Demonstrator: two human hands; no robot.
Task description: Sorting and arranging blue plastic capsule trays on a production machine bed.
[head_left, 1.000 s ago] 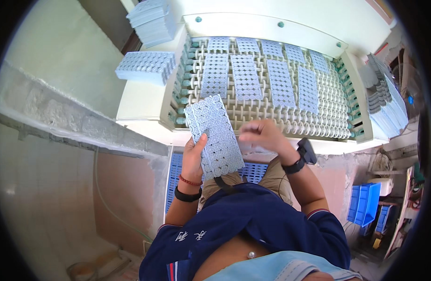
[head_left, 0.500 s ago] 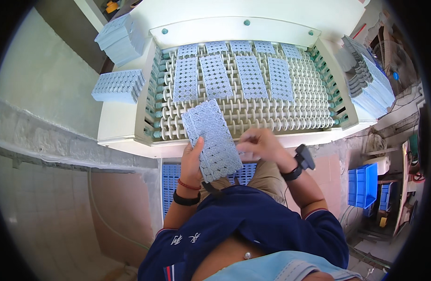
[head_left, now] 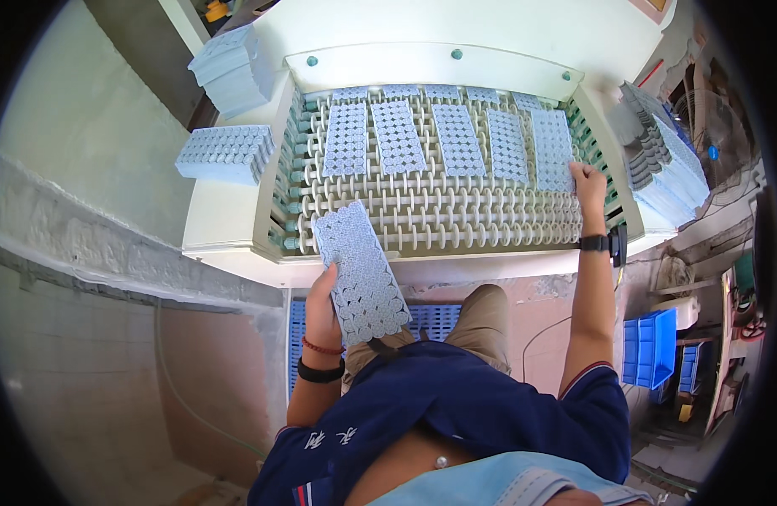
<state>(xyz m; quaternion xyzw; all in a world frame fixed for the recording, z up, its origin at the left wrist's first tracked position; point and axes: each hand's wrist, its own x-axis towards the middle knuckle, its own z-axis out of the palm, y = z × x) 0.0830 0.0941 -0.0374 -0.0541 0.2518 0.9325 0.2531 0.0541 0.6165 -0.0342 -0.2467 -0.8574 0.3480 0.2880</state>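
My left hand (head_left: 321,305) is closed around the left edge of a tilted stack of thin, light-blue panels (head_left: 361,274) patterned with round discs, in front of the machine. My right hand (head_left: 588,184) reaches out to the far right. Its fingers pinch the near right corner of a single panel (head_left: 551,148), which lies on the white roller conveyor (head_left: 490,226). To the left of that panel, similar panels (head_left: 459,139) lie side by side in a row, some slightly skewed. Another row is partly hidden under the machine's white cover (head_left: 388,63).
Panel stacks stand on the left ledge, one upright (head_left: 228,72) and one lower (head_left: 224,152). Another large stack (head_left: 667,160) leans on the right ledge. Blue plastic bins (head_left: 650,347) sit at lower right. A blue slatted mat (head_left: 435,319) lies below the machine's front edge.
My right hand has moved from beside the held stack to the conveyor's right side, where another panel now lies. My left hand and its stack have shifted slightly left and lower.
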